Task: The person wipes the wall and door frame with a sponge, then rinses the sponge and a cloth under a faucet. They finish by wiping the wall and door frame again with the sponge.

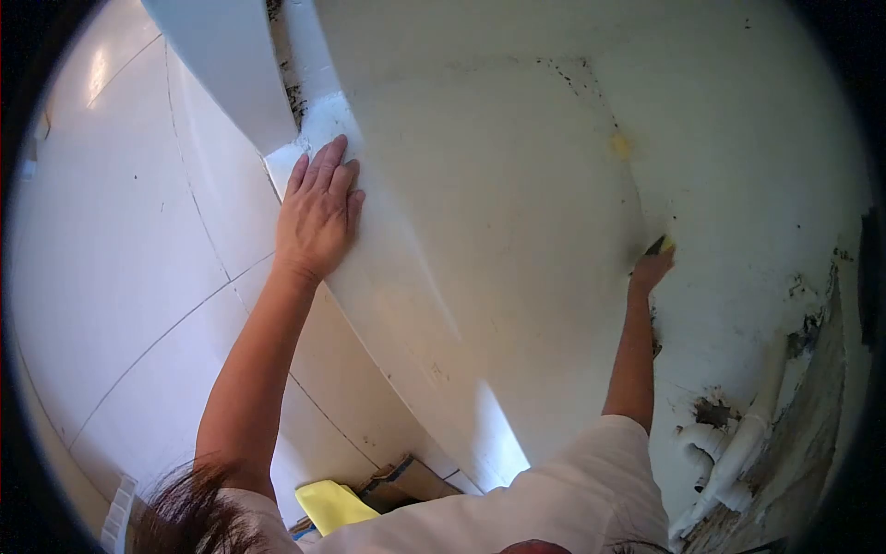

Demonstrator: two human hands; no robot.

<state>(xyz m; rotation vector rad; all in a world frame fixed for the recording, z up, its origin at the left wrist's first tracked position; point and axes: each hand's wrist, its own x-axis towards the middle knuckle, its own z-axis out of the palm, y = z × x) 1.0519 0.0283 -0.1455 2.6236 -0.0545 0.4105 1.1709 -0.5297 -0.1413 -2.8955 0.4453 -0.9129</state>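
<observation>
My left hand (318,208) lies flat with its fingers stretched out on the front edge of a pale cabinet base panel (480,222), beside the lower end of a white upright post (226,74). Deeper in, my right hand (652,270) is closed around a small yellow-and-dark scrubbing sponge (666,245). The sponge is at the seam where the base panel meets the back wall (738,166). Its full shape is hidden by the fingers. Dark specks and a yellow patch (620,145) mark the same seam.
White drain pipes (738,452) stand at the lower right, near a ragged hole (712,411) in the wall. Dark debris (293,97) lines the post's side. Tiled floor (129,277) spreads at left. A yellow cloth (332,505) lies beside a brown box-like item (415,480) near my body.
</observation>
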